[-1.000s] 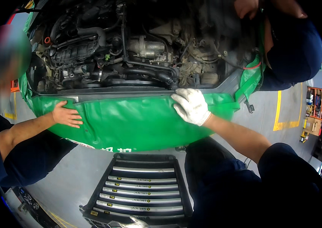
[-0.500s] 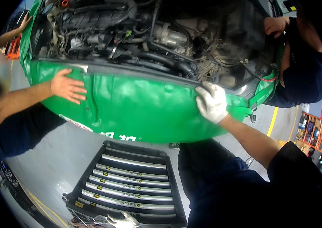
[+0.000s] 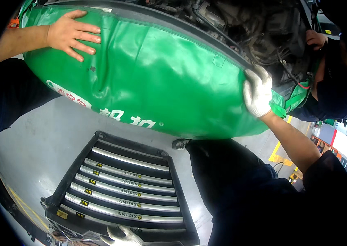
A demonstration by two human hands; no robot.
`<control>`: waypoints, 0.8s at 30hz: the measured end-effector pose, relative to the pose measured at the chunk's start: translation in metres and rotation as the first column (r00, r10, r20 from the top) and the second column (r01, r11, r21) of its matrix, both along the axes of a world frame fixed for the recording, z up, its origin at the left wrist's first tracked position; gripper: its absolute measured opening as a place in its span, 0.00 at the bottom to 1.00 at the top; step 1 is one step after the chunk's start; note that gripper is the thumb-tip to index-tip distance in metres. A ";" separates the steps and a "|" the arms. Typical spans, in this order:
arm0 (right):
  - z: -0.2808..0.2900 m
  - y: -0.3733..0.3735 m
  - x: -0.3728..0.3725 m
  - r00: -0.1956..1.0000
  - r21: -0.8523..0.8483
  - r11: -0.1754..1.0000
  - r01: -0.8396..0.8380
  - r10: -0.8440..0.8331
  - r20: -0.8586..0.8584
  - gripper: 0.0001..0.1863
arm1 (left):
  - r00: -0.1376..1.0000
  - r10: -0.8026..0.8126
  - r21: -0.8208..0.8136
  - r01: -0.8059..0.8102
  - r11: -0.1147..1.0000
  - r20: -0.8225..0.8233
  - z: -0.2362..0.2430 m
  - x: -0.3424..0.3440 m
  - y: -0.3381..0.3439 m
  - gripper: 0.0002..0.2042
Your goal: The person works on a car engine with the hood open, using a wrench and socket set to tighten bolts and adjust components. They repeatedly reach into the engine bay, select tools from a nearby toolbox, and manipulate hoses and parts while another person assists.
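"Any change?"
"Seeing less engine bay (image 3: 218,22) than a second ago; still resting right hand (image 3: 259,92), fingers loosely apart, on green cover (image 3: 169,86) along bay's edge."
"Left hand (image 3: 126,237)?"
"By tool cart (image 3: 124,180); cannot tell grip."
"Around?"
"Co-worker's bare hand (image 3: 73,35), flat across cover."

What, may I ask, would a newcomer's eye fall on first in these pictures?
Probably the bright green cover filling much of the upper view, below and beside the dark engine bay. Next, the person's white-gloved right hand on the cover's right end, and a co-worker's bare hand at its left. Below, the black tool cabinet stands out with its shiny silver drawer strips.
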State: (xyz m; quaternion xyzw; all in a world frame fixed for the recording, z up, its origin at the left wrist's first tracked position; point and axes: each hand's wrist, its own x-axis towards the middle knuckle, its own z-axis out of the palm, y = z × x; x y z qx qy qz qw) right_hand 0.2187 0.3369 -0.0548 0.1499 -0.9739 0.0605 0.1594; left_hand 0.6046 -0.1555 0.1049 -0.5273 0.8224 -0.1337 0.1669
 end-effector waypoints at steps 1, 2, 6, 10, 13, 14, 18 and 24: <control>0.000 0.000 0.000 1.000 0.001 1.000 0.001 -0.001 0.002 0.20 | 1.000 0.002 0.004 -0.002 1.000 -0.007 -0.001 0.000 0.000 0.31; 0.002 -0.001 0.000 1.000 0.007 1.000 0.013 -0.013 0.005 0.20 | 1.000 0.001 0.010 0.000 1.000 -0.017 -0.002 -0.002 -0.001 0.30; 0.009 -0.003 0.003 1.000 0.034 0.999 0.013 -0.013 0.017 0.20 | 0.998 -0.010 0.023 0.011 1.000 -0.058 -0.003 -0.009 -0.001 0.29; 0.015 -0.008 0.001 0.999 0.019 1.000 0.003 -0.004 0.039 0.20 | 0.995 -0.014 0.010 0.015 1.000 -0.095 0.001 -0.013 0.002 0.28; 0.016 -0.009 0.001 0.999 0.007 1.000 -0.001 0.001 0.040 0.21 | 0.992 -0.006 -0.007 0.005 1.000 -0.125 0.004 -0.007 0.002 0.27; 0.020 -0.007 0.002 1.000 0.015 1.000 0.002 -0.003 0.030 0.21 | 0.990 -0.012 0.002 0.013 1.000 -0.139 0.003 -0.011 0.001 0.27; 0.026 -0.003 0.003 0.998 -0.011 1.000 0.005 -0.005 0.060 0.20 | 0.981 -0.020 -0.007 0.019 1.000 -0.192 -0.001 0.007 -0.003 0.26; 0.031 -0.001 0.001 0.998 -0.069 0.997 -0.028 0.032 0.050 0.19 | 0.958 -0.086 -0.030 0.080 0.996 -0.273 -0.018 0.039 -0.014 0.24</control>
